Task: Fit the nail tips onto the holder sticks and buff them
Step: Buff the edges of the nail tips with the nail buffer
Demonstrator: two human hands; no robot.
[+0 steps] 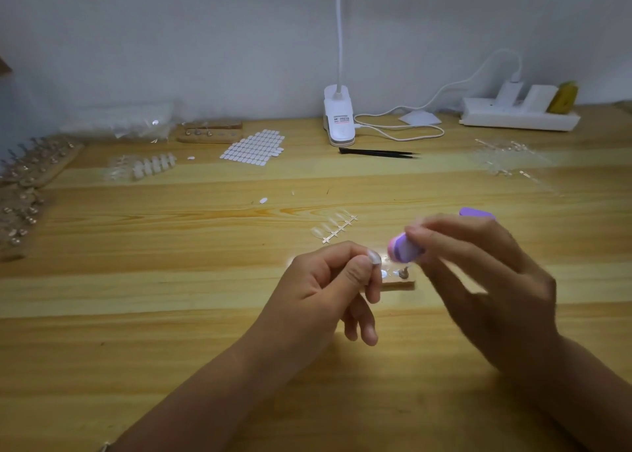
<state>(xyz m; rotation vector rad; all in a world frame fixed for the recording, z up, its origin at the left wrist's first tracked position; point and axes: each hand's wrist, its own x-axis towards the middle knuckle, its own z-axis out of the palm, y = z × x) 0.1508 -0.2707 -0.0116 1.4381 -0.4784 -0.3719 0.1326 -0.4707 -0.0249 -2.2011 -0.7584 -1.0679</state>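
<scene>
Counter: I see a pale wooden counter [171, 297] with lengthwise grain, set against a plain grey-white wall [171, 41].
Back edge: a white clip lamp [338, 119] stands at the wall, with a white power strip [519, 116] to its right. Black tweezers [376, 153] lie just in front of the lamp.
Left hand [328, 287]: thumb and forefinger pinch a clear nail tip [374, 256]. I cannot see any stick under it.
Nail tip axis: it slants, its upper end away from me and to the left. Its lower end is near the buffer.
Right hand [485, 273]: fingers curl round a purple buffer block [403, 249], blurred. Its long axis runs from near the nail tip up and right into the hand.
Hands together: close above the middle of the counter, not touching.
Small wooden block [396, 282]: lies under the hands and holds a few metal-headed pegs.
Left racks [37, 164]: wooden bases carrying rows of holder sticks; I cannot tell whether tips are on them.
Loose stock: a strip of nail tips [335, 226] lies beyond the hands, and a sheet of white tabs [254, 147] farther back.
Plastic bag [126, 119]: contents unclear.
</scene>
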